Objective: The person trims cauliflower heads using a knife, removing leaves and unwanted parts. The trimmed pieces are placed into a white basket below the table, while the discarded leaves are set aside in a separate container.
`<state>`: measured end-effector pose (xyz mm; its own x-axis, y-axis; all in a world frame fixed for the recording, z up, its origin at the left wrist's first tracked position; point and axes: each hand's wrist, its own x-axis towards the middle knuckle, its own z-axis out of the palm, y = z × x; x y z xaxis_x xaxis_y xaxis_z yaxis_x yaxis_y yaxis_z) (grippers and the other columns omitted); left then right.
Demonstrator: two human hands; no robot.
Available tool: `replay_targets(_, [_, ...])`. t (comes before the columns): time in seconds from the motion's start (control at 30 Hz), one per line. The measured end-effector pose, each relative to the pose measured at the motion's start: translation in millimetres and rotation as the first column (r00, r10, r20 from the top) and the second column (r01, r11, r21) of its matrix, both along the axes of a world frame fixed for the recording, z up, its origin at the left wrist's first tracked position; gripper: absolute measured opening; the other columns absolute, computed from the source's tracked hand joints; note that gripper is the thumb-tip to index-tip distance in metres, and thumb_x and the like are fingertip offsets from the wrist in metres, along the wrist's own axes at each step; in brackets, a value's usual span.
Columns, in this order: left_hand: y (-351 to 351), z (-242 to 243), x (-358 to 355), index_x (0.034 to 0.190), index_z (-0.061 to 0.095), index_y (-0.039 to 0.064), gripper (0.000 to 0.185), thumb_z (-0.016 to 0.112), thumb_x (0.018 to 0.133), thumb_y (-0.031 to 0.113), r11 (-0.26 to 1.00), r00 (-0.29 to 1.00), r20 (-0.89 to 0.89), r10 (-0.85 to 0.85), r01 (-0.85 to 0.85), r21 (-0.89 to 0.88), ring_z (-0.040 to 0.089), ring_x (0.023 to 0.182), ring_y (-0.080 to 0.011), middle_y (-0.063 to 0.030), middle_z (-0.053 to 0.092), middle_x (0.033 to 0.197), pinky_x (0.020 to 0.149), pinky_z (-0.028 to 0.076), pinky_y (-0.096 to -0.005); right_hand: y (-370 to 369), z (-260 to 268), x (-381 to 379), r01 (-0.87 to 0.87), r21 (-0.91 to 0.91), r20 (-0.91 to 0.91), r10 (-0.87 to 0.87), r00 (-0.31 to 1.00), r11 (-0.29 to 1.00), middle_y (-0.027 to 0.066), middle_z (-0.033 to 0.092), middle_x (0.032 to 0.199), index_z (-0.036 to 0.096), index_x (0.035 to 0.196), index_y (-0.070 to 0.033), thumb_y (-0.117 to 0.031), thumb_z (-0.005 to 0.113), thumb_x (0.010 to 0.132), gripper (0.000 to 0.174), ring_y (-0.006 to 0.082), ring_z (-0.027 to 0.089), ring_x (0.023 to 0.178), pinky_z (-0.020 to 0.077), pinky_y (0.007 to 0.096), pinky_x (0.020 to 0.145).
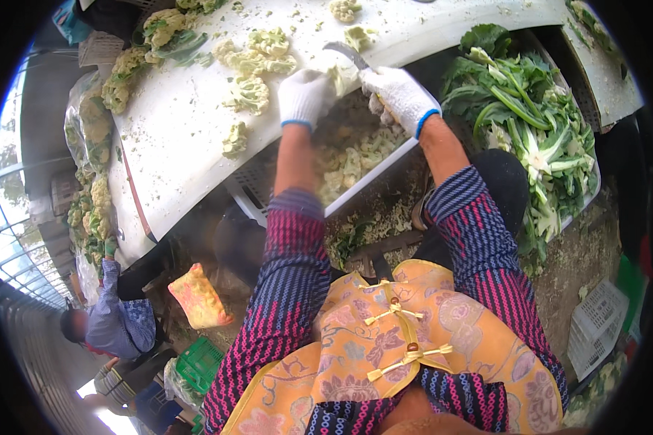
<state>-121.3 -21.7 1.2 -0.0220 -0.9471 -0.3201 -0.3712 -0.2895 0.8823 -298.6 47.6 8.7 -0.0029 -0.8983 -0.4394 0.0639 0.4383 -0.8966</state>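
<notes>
My left hand [306,97], in a white knitted glove with a blue cuff, is closed over the near edge of the white table [174,147]. A pale cauliflower piece [336,80] shows at its finger side, slightly blurred. In my right hand [400,98], gloved the same way, is a knife [350,54] with a curved blade pointing up and left. Under both hands sits a white plastic crate [370,176] holding many cut cauliflower florets [353,163]. Larger cauliflower pieces [247,95] lie on the table left of my left hand.
At right, a crate [597,174] is heaped with green leaves and stalks [528,119]. Whole cauliflowers [125,70] line the table's far left. A co-worker [122,321] sits lower left, near a yellow cushion [198,296] and a green crate [200,364]. Scraps litter the floor.
</notes>
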Motion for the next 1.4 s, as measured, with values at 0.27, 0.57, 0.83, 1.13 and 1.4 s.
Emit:
replay_targets(0.27, [53.6,-23.3,-28.1,0.100,0.077,0.007,0.029,0.079,0.082,0.029,0.896,0.780,0.622,0.068,0.226,-0.382,0.070,0.079,-0.0250,-0.0143,0.073,0.083,0.079,0.054,-0.0374,31.8,84.8,-57.6,0.080,-0.572,-0.539,-0.447,0.714,0.817,0.0089,0.060,0.075,0.066,0.099,-0.002,-0.017,0.058,0.097,0.017,0.0202,0.057,0.058,0.0440,0.0343,0.054])
replay_targets(0.57, [-140.9,-71.3,-5.9,0.143,0.052,0.005,0.047,0.051,0.101,0.028,0.601,0.634,0.767,0.098,0.577,-0.553,0.050,0.132,-0.0341,-0.0201,0.054,0.143,0.113,0.038,-0.0459,19.8,70.5,-58.1,0.092,-0.770,-0.466,-0.655,0.594,0.631,0.0175,0.062,0.074,0.064,0.097,0.001,-0.011,0.055,0.096,0.015,0.0346,0.060,0.068,0.0472,0.0404,0.063])
replay_targets(0.83, [44.7,-55.8,-92.7,0.086,0.074,0.014,0.017,0.073,0.072,0.005,0.240,0.725,0.686,0.061,0.657,-0.715,0.067,0.090,-0.0275,-0.0074,0.071,0.098,0.081,0.054,-0.0385,50.8,109.1,-102.0,0.654,-0.407,-0.068,-0.735,0.674,0.637,0.0066,0.059,0.068,0.066,0.097,-0.002,-0.021,0.057,0.099,0.021,0.0158,0.055,0.060,0.0422,0.0310,0.055])
replay_targets(1.13, [-44.6,-232.4,-71.4,0.131,0.063,0.022,0.049,0.060,0.089,0.046,0.881,0.308,0.912,-0.272,0.460,0.107,0.065,0.113,-0.0383,-0.0177,0.067,0.125,0.092,0.052,-0.0507,46.0,104.4,-99.0,0.672,-0.422,-0.132,-0.775,0.618,0.609,0.0048,0.058,0.067,0.066,0.096,-0.002,-0.023,0.058,0.099,0.022,0.0136,0.053,0.058,0.0400,0.0291,0.054])
replay_targets(1.4, [-63.6,-303.2,-55.3,0.134,0.059,0.019,0.066,0.073,0.077,0.049,0.759,0.390,0.899,-0.202,0.642,-0.107,0.062,0.119,-0.0350,-0.0170,0.065,0.128,0.100,0.049,-0.0498,40.4,100.3,-102.5,0.685,-0.412,-0.161,-0.788,0.594,0.600,0.0032,0.057,0.066,0.066,0.095,-0.003,-0.025,0.059,0.099,0.023,0.0117,0.051,0.056,0.0381,0.0275,0.052])
